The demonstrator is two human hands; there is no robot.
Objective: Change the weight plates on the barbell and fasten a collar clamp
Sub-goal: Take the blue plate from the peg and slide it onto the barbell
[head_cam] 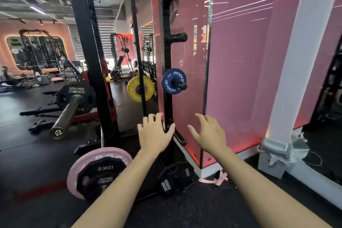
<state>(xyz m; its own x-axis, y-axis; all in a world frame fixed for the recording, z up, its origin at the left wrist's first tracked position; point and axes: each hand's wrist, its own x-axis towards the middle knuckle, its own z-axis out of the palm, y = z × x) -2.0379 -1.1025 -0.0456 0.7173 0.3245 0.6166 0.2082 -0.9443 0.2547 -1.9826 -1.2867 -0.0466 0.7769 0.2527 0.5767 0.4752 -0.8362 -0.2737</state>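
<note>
Rack: a black power rack [87,29] fills the left and centre, with a black storage post [167,61] at its right edge, just beside a pink wall panel [240,61].
Barbell: one barbell [67,114] rests in the rack at left, its bare steel sleeve pointing toward the camera, well apart from both hands and to their left.
Plate on bar: one black plate marked Hammer Strength [76,96] sits at the inner end of the sleeve.
Plates on the floor: three, below the hands. One pink plate [81,163] leans at lower left with a black 10 kg plate [98,177] in front of it; a black 15 kg plate [175,177] stands at the foot of the post.
Plates on pegs: two. One small blue Rogue plate [171,81] hangs on a post peg above the hands; one yellow plate [140,89] is just left of it, behind a rack bar.
Left hand: the left hand [154,131] is held out before the post, fingers spread and nearly straight, gripping nothing; whether it touches the post cannot be told.
Right hand: the right hand [210,133] is held out before the pink panel, fingers spread and relaxed, holding nothing.
Strap: one pink strap [214,179] lies on the floor by the panel base.
</note>
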